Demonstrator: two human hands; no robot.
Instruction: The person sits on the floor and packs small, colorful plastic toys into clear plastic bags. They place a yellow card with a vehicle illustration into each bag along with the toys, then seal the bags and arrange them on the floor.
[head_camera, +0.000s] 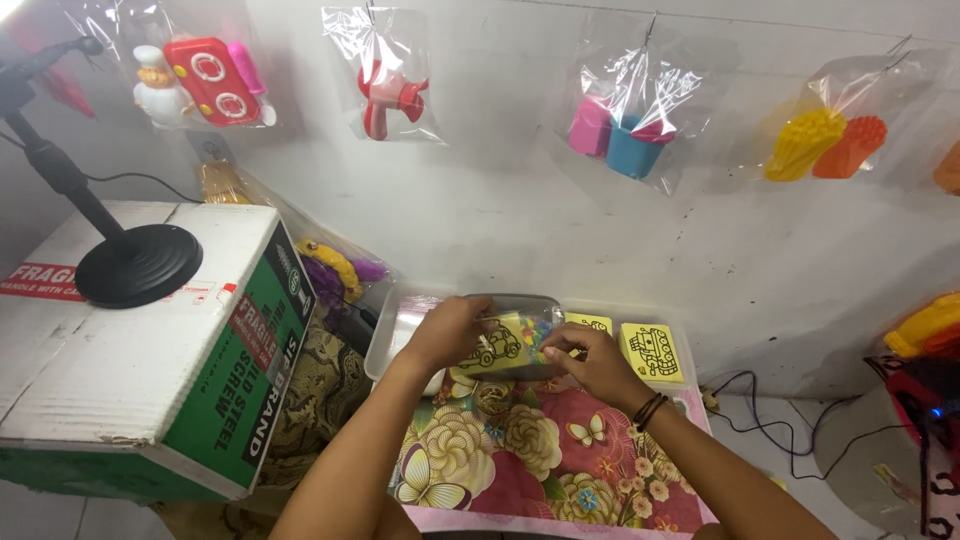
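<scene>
Above the flower-printed cloth (540, 450) on the bench, left hand (452, 330) grips a clear plastic bag (520, 335) while right hand (590, 360) pinches a yellow drawing card (500, 345) at its mouth; judgement: keep bag mouth taut, feed card in flat.

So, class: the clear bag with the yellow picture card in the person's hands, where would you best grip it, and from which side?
Grip the clear bag by its two short ends, one from each side. It lies lengthways between the left hand and right hand, above the floral cloth, so pinching the ends probably keeps the flat yellow card inside from bending.
</scene>
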